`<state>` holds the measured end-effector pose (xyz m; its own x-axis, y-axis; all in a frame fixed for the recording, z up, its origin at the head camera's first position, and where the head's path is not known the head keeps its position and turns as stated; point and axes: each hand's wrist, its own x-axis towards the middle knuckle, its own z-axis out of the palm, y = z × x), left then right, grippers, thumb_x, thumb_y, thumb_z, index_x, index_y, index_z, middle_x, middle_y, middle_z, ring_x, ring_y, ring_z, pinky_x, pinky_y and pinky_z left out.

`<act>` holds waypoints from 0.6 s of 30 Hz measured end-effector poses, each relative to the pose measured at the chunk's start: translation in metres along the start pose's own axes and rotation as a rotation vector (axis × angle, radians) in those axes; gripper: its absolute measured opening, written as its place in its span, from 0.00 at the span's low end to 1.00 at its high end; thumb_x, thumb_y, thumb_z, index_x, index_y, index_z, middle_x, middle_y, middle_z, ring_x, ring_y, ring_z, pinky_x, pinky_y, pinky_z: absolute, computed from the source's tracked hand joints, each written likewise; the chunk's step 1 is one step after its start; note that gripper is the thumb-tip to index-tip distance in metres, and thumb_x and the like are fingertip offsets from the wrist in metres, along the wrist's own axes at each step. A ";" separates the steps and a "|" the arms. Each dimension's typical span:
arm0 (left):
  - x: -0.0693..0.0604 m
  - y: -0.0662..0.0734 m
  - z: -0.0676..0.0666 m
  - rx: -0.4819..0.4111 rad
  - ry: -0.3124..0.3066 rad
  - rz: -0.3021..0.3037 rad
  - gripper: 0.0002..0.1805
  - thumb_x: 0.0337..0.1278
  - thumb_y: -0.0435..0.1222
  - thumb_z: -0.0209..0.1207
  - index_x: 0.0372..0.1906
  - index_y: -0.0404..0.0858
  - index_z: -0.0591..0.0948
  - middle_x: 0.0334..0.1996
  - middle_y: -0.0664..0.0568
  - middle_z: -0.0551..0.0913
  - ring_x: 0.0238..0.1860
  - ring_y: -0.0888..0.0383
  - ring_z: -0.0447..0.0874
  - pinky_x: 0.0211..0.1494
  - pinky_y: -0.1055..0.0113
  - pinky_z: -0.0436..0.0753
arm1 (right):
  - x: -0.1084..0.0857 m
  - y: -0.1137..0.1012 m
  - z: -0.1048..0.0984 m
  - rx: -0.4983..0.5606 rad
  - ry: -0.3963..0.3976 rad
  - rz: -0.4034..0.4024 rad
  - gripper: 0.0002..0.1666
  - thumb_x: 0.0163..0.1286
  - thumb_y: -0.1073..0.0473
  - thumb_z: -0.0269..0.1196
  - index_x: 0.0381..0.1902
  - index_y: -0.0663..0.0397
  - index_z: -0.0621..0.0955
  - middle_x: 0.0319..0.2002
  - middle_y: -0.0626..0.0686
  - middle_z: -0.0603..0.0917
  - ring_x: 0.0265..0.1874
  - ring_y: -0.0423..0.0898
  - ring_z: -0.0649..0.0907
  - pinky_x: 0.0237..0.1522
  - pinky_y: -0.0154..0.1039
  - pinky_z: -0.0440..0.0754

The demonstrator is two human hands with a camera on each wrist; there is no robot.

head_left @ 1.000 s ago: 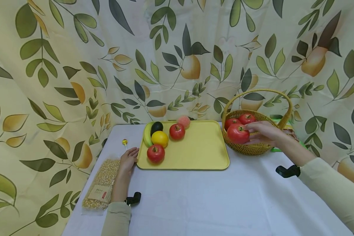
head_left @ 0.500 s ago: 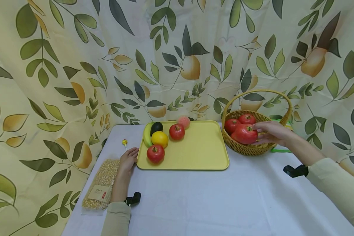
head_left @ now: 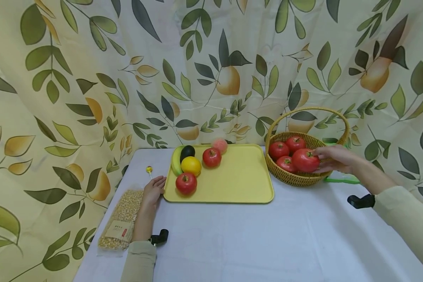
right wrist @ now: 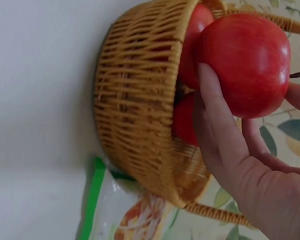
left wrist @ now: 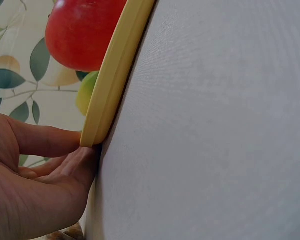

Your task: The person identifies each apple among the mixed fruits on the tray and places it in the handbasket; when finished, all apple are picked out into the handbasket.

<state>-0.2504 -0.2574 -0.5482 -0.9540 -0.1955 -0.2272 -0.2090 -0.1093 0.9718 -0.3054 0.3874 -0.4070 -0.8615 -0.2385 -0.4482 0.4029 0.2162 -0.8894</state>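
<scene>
My right hand [head_left: 338,156] holds a red apple [head_left: 305,159] with a dark stem over the front of the wicker basket [head_left: 293,180]. In the right wrist view the fingers [right wrist: 220,115] lie against one side of the apple [right wrist: 247,60]. Inside the basket are other red apples [head_left: 278,150]. My left hand [head_left: 153,190] pinches the left edge of the yellow tray [head_left: 237,178]; in the left wrist view a digit presses the rim [left wrist: 107,100] and other fingers reach beneath. The tray bears a red apple [head_left: 186,183], another red apple [head_left: 211,157], and other fruit.
On the tray also lie a banana [head_left: 176,160], a dark oval fruit [head_left: 187,151], a yellow fruit [head_left: 191,166] and a peach [head_left: 219,145]. A lollipop [head_left: 149,170] and a bag of kernels [head_left: 121,219] lie left. A green-edged packet [right wrist: 130,210] is beside the basket.
My right hand has moved right with its apple, from the basket's left front toward its right front. An apple in the basket, hidden before, now shows beside it. The left hand stays put.
</scene>
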 end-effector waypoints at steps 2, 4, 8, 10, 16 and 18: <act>0.000 0.000 0.000 0.003 0.002 0.003 0.41 0.51 0.08 0.42 0.76 0.22 0.61 0.74 0.29 0.67 0.77 0.40 0.65 0.78 0.55 0.67 | 0.000 0.002 -0.006 0.009 -0.016 0.009 0.06 0.80 0.57 0.57 0.49 0.49 0.80 0.53 0.54 0.76 0.48 0.55 0.86 0.59 0.62 0.82; 0.000 0.000 0.000 0.003 0.004 0.005 0.41 0.51 0.08 0.42 0.76 0.23 0.62 0.74 0.29 0.67 0.77 0.40 0.65 0.77 0.55 0.67 | 0.000 0.004 -0.010 0.001 -0.030 0.014 0.05 0.80 0.57 0.57 0.48 0.46 0.79 0.52 0.53 0.77 0.48 0.54 0.86 0.59 0.62 0.82; -0.001 0.001 0.000 0.003 0.002 0.004 0.41 0.52 0.08 0.41 0.76 0.22 0.61 0.74 0.28 0.67 0.77 0.39 0.64 0.77 0.55 0.67 | 0.001 0.007 -0.018 -0.022 -0.042 0.025 0.06 0.81 0.57 0.56 0.48 0.43 0.80 0.50 0.52 0.78 0.49 0.55 0.85 0.59 0.61 0.82; -0.001 0.001 0.000 0.003 -0.001 0.003 0.41 0.52 0.08 0.41 0.76 0.21 0.60 0.74 0.27 0.66 0.77 0.39 0.64 0.78 0.55 0.66 | 0.002 0.009 -0.021 -0.028 -0.039 0.032 0.07 0.81 0.57 0.56 0.47 0.42 0.82 0.49 0.52 0.80 0.49 0.55 0.85 0.58 0.61 0.82; -0.003 0.002 0.000 0.005 -0.003 0.001 0.40 0.52 0.08 0.42 0.76 0.21 0.60 0.75 0.27 0.65 0.77 0.39 0.64 0.78 0.54 0.66 | 0.005 0.014 -0.026 -0.061 -0.043 0.019 0.10 0.81 0.57 0.56 0.51 0.43 0.84 0.49 0.52 0.82 0.49 0.55 0.85 0.58 0.59 0.84; -0.002 0.002 0.001 0.003 -0.003 0.001 0.41 0.52 0.08 0.42 0.76 0.21 0.60 0.75 0.27 0.65 0.77 0.39 0.64 0.78 0.54 0.66 | 0.007 0.014 -0.027 -0.070 -0.056 0.017 0.13 0.81 0.58 0.56 0.57 0.47 0.83 0.49 0.52 0.82 0.49 0.55 0.85 0.58 0.60 0.84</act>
<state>-0.2486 -0.2566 -0.5461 -0.9549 -0.1928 -0.2259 -0.2086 -0.1059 0.9722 -0.3140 0.4144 -0.4196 -0.8354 -0.2859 -0.4695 0.3932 0.2860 -0.8738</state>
